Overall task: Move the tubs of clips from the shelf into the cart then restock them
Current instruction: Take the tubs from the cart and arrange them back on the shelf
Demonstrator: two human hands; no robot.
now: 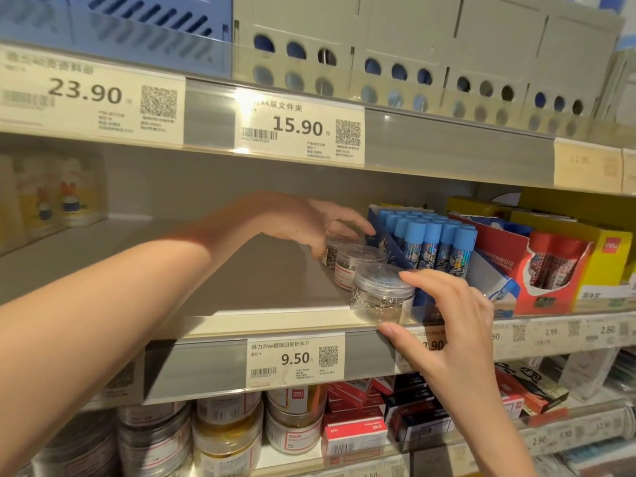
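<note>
A shop shelf [241, 270] of pale grey is seen at chest height, its front edge carrying a price rail with a 9.50 tag [295, 360]. Three clear tubs of clips are lined up from the front edge toward the back, just left of a blue display box of glue sticks [432, 242]. The front tub [382, 290] is stood at the very front edge and is touched on its lid by the fingertips of the right hand [447, 325], whose fingers are held spread and nearly straight, the thumb laid against the rail below. The middle tub [358, 261] is touched by neither hand. The rear tub [335, 247] is partly hidden beneath the left hand [303, 218], whose fingers are curled over its top and sides. Red and yellow cartons [564, 266] are stacked further right. Grey file boxes [447, 56] are held on the shelf above; jars [227, 438] and small red boxes [358, 425] are kept below.
</note>
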